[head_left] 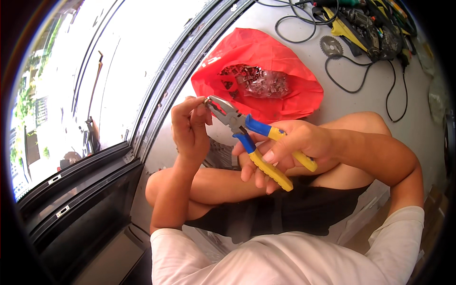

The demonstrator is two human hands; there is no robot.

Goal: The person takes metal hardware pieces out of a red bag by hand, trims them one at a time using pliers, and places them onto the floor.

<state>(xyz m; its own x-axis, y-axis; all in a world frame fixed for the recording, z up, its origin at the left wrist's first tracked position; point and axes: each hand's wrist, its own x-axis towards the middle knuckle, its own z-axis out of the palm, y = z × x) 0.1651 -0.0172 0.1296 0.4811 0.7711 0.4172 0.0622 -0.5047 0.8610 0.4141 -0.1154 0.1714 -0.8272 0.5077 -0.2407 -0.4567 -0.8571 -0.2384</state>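
My right hand (294,147) is closed around the blue and yellow handles of a pair of combination pliers (232,118). The plier handles are spread, and the jaws point up and left toward my left hand (190,124). Between its pinched thumb and fingers, my left hand holds a small metal piece (207,101) right at the plier jaws. The piece is too small to name, and I cannot tell whether the jaws touch it. Just beyond the pliers lies a red bag (294,85), opened wide, with many small metal parts (251,76) and clear plastic inside.
Power tools (375,33) with black cables (344,88) are heaped at the far right, beside a round saw blade (331,46). A dark sliding-door track (156,90) runs along my left. A grey patterned object (221,154) lies by my crossed legs.
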